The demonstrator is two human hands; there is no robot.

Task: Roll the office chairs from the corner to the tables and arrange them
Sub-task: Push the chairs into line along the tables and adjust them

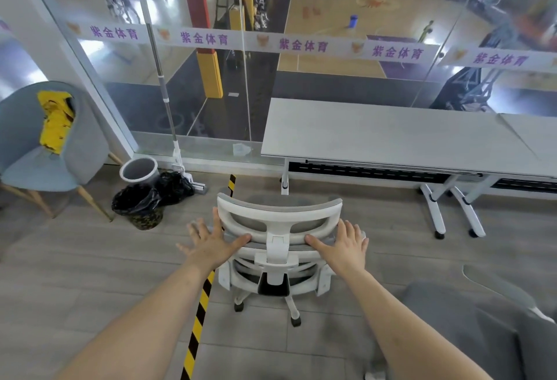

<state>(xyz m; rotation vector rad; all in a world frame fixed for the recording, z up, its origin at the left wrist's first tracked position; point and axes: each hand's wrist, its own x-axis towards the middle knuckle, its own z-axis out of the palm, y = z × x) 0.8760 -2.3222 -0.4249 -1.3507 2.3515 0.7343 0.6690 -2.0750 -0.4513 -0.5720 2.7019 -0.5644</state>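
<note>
Ahead of me, a grey folding table [391, 135] stands against the glass wall [211, 78]. The white mesh office chair [278, 247] sits on the floor just short of the table's left end, its back toward me. My left hand [208, 241] and right hand [346, 242] are spread flat, fingers released, thumbs touching the headrest [277, 214]. A black-yellow floor tape [200, 313] runs beneath the chair's left side.
</note>
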